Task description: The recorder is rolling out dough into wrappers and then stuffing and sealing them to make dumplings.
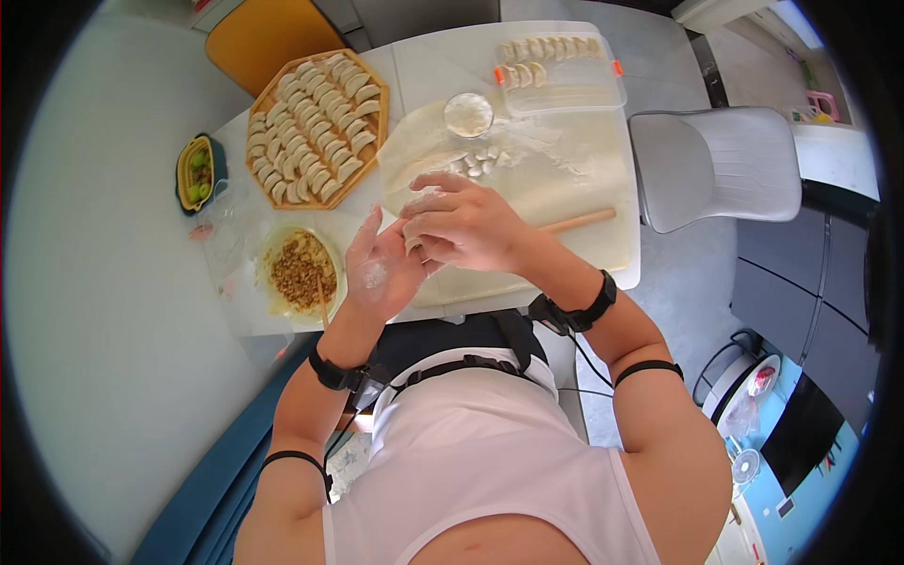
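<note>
Floury and turned palm up, my left hand [385, 272] has its thumb spread. Its fingertips are partly hidden behind my right hand [462, 222]. The right fingers curl around a pale dumpling [412, 244], of which only a small edge shows; it sits where the two hands meet. Beyond my hands lie several small floured dough pieces [474, 167] on a floury pastry mat [579, 244]. To the left stands a bowl [340, 282] of minced filling [296, 272] with a wooden utensil [322, 296] in it. A wooden rolling pin [583, 221] rests right of my right forearm.
An octagonal wooden tray [385, 113] with rows of dumplings stands far left. A glass bowl of flour [468, 115] is on the mat. At the back right, a clear plastic box [572, 78] holds more dumplings. A basket of green fruit [200, 173] and a grey chair [713, 166] flank the table.
</note>
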The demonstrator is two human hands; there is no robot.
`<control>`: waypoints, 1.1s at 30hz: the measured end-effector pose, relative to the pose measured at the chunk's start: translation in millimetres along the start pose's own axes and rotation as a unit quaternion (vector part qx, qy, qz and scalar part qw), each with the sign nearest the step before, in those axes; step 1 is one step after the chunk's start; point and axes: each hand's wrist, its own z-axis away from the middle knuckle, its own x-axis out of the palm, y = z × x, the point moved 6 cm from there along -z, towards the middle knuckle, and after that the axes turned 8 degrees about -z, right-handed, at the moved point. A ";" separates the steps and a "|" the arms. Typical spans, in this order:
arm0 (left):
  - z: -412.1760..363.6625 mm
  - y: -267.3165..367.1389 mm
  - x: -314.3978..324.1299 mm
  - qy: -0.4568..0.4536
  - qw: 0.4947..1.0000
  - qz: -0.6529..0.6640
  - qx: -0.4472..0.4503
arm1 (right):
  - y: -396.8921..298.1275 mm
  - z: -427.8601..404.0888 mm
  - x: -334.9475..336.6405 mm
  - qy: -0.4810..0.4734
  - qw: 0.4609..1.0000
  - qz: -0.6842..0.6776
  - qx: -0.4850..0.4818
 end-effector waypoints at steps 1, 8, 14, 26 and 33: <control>-5.3 -1.0 -3.7 -0.005 1.000 0.001 -0.003 | 1.5 -0.3 -4.0 0.017 1.000 0.012 -0.002; -49.2 -13.1 -31.7 -0.015 0.999 0.001 -0.048 | 55.0 35.1 -2.7 -0.059 0.982 -0.021 0.181; -80.6 -25.5 -42.5 0.051 0.989 -0.029 -0.135 | 160.8 91.2 12.9 -0.040 0.795 -0.373 0.476; 3.9 -14.8 -99.8 0.155 0.978 -0.089 -0.109 | 395.5 160.2 -150.0 0.387 0.760 -0.188 0.487; 50.6 -26.4 -123.0 0.216 0.973 -0.029 -0.077 | 419.8 118.3 -177.9 0.243 0.754 0.199 0.577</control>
